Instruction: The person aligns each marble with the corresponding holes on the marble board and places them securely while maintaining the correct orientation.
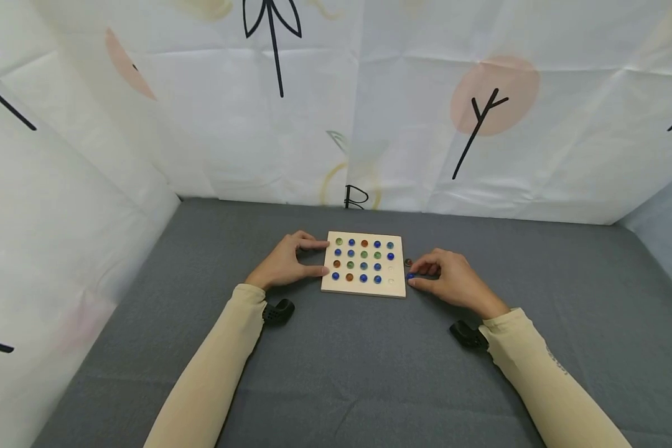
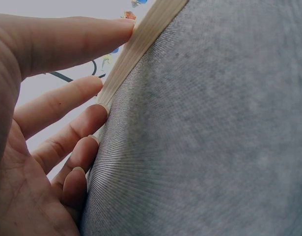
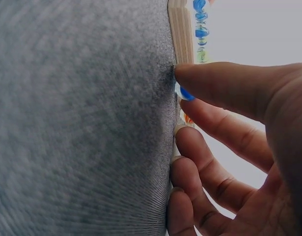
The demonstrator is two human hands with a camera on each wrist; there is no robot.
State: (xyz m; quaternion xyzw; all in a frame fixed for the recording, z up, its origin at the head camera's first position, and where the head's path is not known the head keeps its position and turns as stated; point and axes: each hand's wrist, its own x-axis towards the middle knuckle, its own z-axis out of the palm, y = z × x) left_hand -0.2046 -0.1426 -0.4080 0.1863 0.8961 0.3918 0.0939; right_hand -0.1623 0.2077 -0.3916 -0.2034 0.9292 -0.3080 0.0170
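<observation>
A pale wooden board (image 1: 364,292) lies flat on the grey cloth, with rows of blue, green and orange-brown glass marbles sitting in its hollows. Two hollows at its right front corner hold no marble. My left hand (image 1: 290,258) rests its thumb and index fingertip against the board's left edge, the other fingers loosely bent in the left wrist view. Just off the right edge, my right hand (image 1: 450,279) pinches a blue marble (image 3: 186,93) between thumb and index finger, low at the cloth. A reddish-brown marble (image 1: 408,262) lies beside the board, close to the right fingertips.
Grey cloth (image 1: 336,361) covers the table. White patterned fabric (image 1: 392,124) hangs behind and on the left side. A black wrist device (image 1: 279,312) sits on the left wrist, and another black device (image 1: 468,335) on the right.
</observation>
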